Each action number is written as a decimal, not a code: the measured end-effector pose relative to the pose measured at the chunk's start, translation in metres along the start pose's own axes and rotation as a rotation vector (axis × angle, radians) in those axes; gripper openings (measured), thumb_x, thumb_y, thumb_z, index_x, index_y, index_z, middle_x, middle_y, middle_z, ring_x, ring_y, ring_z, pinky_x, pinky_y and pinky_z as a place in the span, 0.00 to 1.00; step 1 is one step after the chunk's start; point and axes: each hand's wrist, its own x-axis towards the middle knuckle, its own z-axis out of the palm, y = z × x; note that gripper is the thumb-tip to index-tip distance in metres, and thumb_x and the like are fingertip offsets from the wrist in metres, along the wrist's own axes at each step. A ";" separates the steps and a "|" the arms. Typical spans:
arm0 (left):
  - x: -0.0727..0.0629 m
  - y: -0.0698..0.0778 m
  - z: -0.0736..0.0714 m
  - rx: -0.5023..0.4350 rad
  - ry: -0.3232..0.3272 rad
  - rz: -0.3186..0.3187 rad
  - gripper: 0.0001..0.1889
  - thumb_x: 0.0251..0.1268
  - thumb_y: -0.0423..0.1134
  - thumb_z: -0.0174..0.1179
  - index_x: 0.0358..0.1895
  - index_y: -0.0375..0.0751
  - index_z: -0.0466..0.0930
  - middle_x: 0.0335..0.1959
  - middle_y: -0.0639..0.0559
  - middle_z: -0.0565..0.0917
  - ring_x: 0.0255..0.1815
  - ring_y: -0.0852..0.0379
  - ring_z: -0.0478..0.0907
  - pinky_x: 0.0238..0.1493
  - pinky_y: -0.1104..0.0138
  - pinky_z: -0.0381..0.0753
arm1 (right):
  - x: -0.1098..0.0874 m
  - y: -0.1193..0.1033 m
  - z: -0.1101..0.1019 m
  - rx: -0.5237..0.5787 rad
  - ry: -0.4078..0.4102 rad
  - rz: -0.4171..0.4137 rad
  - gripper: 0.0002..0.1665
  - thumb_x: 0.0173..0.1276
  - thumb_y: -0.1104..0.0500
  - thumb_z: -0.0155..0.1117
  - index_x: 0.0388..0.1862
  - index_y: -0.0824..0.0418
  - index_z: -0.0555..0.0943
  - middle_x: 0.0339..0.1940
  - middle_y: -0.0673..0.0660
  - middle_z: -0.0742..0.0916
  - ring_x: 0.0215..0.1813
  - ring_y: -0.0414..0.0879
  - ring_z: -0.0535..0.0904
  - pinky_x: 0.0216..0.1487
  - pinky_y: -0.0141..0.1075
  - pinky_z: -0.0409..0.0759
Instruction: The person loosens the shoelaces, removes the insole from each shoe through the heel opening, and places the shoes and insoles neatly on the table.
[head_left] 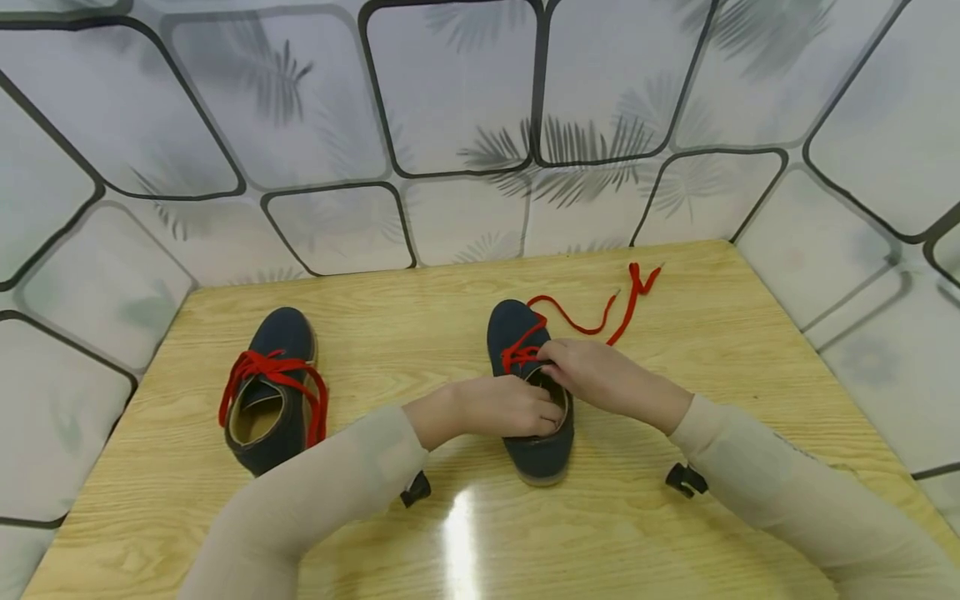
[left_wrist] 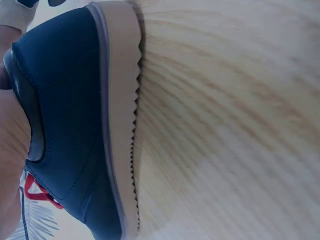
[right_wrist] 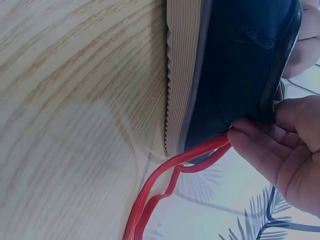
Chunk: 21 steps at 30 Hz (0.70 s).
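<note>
A dark blue shoe (head_left: 538, 461) with a pale ridged sole stands on the table, its toe pointing away from me. My left hand (head_left: 506, 408) reaches over from the left, fingers bent down into the shoe's opening; I cannot tell what its hidden fingertips hold. From the right, my right hand (head_left: 592, 371) pinches the edge of the shoe's lacing flap between thumb and fingers, clearer in the right wrist view. Red lace (right_wrist: 155, 180) emerges right beside those fingertips. It crosses the front of the shoe, and its loose ends (head_left: 633, 304) trail across the table to the far right.
Another dark blue shoe (head_left: 272, 442) stands to the left, its red lace (head_left: 273, 367) threaded and hanging over its sides. The light wooden table (head_left: 375, 333) meets patterned fabric (head_left: 465, 100) at the back. Small black clips (head_left: 686, 481) show under both sleeves.
</note>
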 end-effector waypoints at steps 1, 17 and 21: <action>-0.001 0.000 0.000 0.001 0.010 -0.007 0.12 0.71 0.36 0.49 0.52 0.49 0.80 0.53 0.59 0.78 0.53 0.62 0.75 0.46 0.76 0.77 | 0.000 0.000 0.000 -0.001 -0.003 0.001 0.06 0.66 0.62 0.62 0.40 0.63 0.77 0.30 0.54 0.81 0.28 0.42 0.76 0.27 0.28 0.73; -0.013 -0.009 0.026 -0.516 0.589 -0.101 0.06 0.65 0.26 0.54 0.41 0.37 0.79 0.43 0.49 0.80 0.50 0.56 0.76 0.58 0.74 0.70 | 0.002 0.003 0.002 0.070 -0.005 0.001 0.03 0.67 0.65 0.59 0.39 0.64 0.76 0.30 0.54 0.80 0.28 0.42 0.74 0.27 0.29 0.73; -0.016 -0.012 0.028 -0.708 0.639 -0.136 0.08 0.63 0.24 0.55 0.40 0.37 0.80 0.42 0.47 0.81 0.51 0.54 0.76 0.57 0.74 0.72 | 0.006 0.004 0.003 0.136 -0.013 0.019 0.03 0.68 0.66 0.57 0.39 0.64 0.77 0.31 0.54 0.81 0.28 0.41 0.74 0.28 0.29 0.74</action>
